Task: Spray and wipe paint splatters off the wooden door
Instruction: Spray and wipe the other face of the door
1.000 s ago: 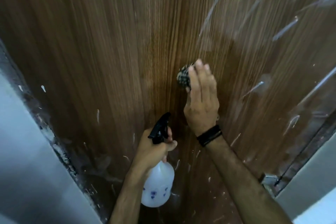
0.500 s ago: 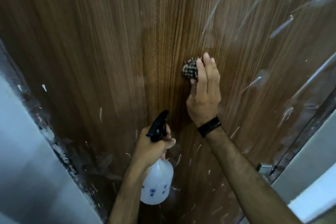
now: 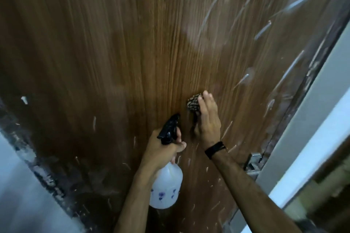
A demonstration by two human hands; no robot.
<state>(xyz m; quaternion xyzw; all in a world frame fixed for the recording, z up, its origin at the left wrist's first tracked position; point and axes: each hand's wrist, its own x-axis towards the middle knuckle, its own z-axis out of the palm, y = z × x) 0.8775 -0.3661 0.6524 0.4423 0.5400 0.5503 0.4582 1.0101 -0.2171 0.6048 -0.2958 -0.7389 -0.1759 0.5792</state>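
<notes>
The brown wooden door (image 3: 117,47) fills the view, flecked with white paint splatters (image 3: 208,13), most of them on its right half and lower part. My right hand (image 3: 207,119), with a black band at the wrist, presses a small checked cloth (image 3: 193,103) flat against the door with straight fingers. Just left and below, my left hand (image 3: 164,149) grips the neck of a white spray bottle (image 3: 166,187) with a black trigger head (image 3: 169,128), held close to the door.
A grey door frame (image 3: 310,111) runs down the right side, with a metal latch fitting (image 3: 253,162) at the door's edge. On the left a dark paint-stained edge (image 3: 37,166) borders a pale wall (image 3: 17,195).
My right hand has slid the cloth down the door, closer to the spray bottle. The view has tilted, showing more of the door above. The left hand has kept its hold on the bottle.
</notes>
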